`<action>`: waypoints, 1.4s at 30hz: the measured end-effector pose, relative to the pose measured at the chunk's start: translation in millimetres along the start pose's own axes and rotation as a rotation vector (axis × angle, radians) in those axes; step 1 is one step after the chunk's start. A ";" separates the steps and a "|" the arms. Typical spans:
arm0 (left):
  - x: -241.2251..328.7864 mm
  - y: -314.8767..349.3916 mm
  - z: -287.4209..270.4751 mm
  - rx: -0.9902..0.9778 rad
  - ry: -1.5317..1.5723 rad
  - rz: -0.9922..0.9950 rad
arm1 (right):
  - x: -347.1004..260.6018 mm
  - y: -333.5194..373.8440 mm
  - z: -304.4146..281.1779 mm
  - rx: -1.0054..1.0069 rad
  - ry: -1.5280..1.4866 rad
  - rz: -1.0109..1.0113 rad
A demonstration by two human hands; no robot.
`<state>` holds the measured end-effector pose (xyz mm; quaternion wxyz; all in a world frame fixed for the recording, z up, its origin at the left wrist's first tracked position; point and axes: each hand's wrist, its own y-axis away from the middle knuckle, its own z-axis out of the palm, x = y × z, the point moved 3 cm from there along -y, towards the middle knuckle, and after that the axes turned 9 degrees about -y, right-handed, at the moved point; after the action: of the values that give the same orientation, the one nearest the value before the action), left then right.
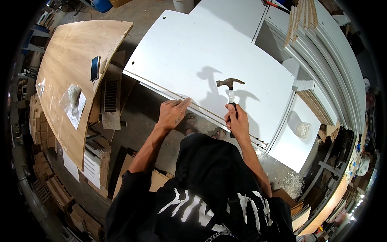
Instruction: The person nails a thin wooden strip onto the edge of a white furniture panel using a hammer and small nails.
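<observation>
My right hand [237, 121] is closed around the dark handle of a claw hammer [230, 83]. The hammer stands head-up over a large white panel [193, 52], its shadow falling on the surface. My left hand [173, 113] rests at the panel's near edge, fingers bent and pressed together by the thin brown edge strip. Whatever may be between those fingertips is too small to make out. Small dark fittings [258, 141] show along the near edge, right of the hammer. Round dark holes [164, 17] mark the panel's left side.
A wooden board [80, 40] to the left carries a phone [95, 68] and a clear bag of small pieces [74, 97]. At right, a round tub of small white pieces [303, 130] stands near stacked white panels [322, 60]. Tangled strapping [292, 185] lies lower right.
</observation>
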<state>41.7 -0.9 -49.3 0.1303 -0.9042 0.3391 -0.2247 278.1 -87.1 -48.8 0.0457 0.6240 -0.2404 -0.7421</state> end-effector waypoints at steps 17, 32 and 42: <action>-9.6 6.9 4.2 0.065 -0.005 0.067 | 1.4 0.4 0.2 0.013 0.004 -0.001; 7.5 69.9 -15.4 -0.159 1.476 -1.330 | -43.3 48.2 53.3 -0.061 0.787 -0.639; -1.7 98.4 -29.1 -0.016 1.538 -1.263 | -23.9 35.2 61.5 -0.073 0.857 -0.491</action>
<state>-28.5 -74.6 -62.9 -0.2747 -0.5281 -0.2107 -0.7754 216.8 -90.9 -6.1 -0.0138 0.9092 -0.0199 -0.4158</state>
